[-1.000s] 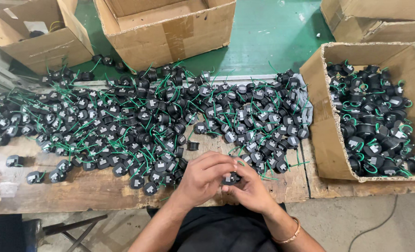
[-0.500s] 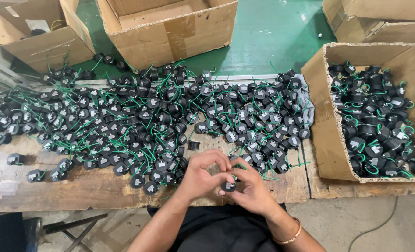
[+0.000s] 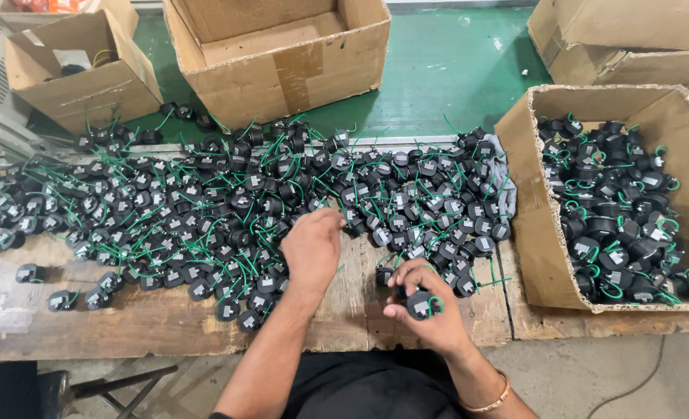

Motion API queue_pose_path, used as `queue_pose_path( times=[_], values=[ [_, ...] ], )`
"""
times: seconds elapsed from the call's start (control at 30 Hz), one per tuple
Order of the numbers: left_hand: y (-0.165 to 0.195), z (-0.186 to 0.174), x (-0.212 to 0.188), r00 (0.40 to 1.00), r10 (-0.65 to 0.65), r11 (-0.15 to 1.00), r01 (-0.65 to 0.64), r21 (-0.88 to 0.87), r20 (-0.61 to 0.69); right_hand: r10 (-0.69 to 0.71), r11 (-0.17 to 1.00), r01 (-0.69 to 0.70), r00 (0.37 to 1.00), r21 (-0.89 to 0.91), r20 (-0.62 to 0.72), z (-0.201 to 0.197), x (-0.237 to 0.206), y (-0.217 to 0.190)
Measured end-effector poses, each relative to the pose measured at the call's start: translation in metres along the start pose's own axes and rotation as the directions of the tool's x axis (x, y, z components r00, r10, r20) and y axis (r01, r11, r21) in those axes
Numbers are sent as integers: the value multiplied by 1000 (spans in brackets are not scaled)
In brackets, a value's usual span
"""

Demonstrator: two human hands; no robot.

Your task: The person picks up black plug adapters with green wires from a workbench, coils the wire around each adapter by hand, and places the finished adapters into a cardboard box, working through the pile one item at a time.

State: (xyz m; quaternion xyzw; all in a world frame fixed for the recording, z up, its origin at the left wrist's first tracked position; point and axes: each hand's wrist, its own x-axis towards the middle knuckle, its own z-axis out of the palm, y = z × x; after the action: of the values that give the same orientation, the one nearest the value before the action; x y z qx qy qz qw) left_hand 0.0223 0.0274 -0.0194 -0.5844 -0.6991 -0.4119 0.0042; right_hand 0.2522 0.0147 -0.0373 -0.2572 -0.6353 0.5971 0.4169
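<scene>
Right hand (image 3: 429, 314) at the bench's (image 3: 127, 341) near edge, fingers clamped on one black coil (image 3: 420, 304) with a green lead. Left hand (image 3: 312, 247) down on the pile (image 3: 228, 202), fingers curled together into it, grip hidden. Box (image 3: 530, 233) at the right edge roughly half full; most of the bench heaped, so plenty left, by the look of it.

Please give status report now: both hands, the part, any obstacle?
Left hand open, reaching into pile of black parts. Right hand grips one black part. Nothing in the way.
</scene>
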Motion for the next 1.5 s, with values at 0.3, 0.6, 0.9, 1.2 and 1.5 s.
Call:
queue_pose_path(
  times=[0.3,0.6,0.9,1.2,1.5],
  values=[
    [32,-31,-30,1000,-14,705,17,-709,10,139,971,-148,988,188,62,-1,3,14],
    [41,-32,-37,956,293,702,-230,-674,-20,30,981,-22,999,-191,39,13,-8,40],
    [34,-21,-55,949,235,671,-2,-741,210,-178,875,113,979,-471,-97,18,-7,4],
    [14,-4,-53,935,-10,422,327,-846,356,-154,887,96,984,-452,-93,19,-11,-4],
    [7,17,6,900,-360,929,369,10,246,38,918,61,970,391,-241,7,-20,20]
  ],
)
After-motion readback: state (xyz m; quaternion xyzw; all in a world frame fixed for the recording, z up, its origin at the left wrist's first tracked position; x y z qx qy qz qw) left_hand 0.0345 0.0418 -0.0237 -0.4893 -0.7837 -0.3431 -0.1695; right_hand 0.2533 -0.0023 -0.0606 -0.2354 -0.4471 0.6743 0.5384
